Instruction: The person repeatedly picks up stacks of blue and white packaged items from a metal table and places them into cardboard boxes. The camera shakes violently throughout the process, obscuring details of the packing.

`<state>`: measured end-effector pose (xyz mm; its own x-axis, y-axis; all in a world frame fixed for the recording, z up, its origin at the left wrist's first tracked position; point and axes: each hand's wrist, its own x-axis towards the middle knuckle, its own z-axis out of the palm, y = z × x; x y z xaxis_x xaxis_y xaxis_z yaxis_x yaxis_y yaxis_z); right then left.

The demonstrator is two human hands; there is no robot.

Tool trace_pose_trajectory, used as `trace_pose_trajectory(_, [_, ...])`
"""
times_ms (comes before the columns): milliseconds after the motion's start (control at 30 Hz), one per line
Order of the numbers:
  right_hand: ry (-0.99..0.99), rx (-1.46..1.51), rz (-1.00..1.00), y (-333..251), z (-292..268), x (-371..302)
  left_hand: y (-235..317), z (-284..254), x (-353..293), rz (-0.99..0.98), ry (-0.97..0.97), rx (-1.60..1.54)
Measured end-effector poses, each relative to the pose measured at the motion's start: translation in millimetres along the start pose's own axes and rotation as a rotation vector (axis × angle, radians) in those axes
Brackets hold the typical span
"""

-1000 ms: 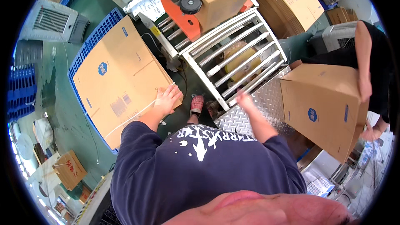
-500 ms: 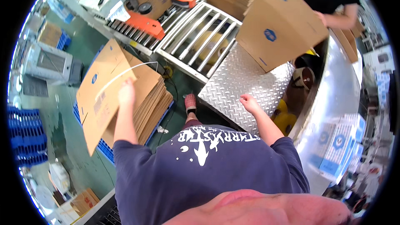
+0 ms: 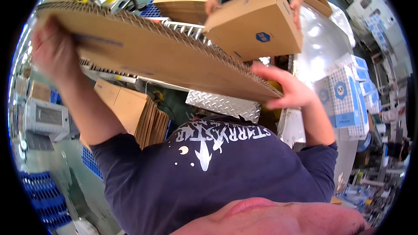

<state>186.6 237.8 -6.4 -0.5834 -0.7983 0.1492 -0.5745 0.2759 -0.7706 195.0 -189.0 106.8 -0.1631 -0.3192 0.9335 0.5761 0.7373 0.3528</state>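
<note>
The person's left hand (image 3: 54, 50), blurred, is curled around the left end of a flat, folded brown corrugated-cardboard carton (image 3: 165, 56), while the right hand (image 3: 291, 88) grips its right end between thumb and fingers, the carton raised in the air and hiding the far edge of a silver diamond-plate metal platform (image 3: 224, 104). Below the left forearm, a stack of flat brown cardboard cartons (image 3: 150, 124) rests on a blue plastic lattice pallet (image 3: 90, 161), whose left edge shows. Opposite, a co-worker's two hands (image 3: 296, 11) hold a boxy brown cardboard carton (image 3: 257, 26).
</note>
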Motion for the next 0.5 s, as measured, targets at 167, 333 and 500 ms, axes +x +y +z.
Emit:
trace_pose_trajectory(167, [-0.203, -0.507, 0.384, -61, -1, 19, -171, 116, -99, -0.491, -0.437, -0.055])
trace_pose_trajectory(333, [-0.078, -0.698, 0.644, -20, 5, 17, -130, 196, -194, -0.298, -0.498, -0.135])
trace_pose_trajectory(500, [0.505, -1.331, 0.758, 50, 23, 20, -101, 209, -187, 0.314, -1.22, 0.12])
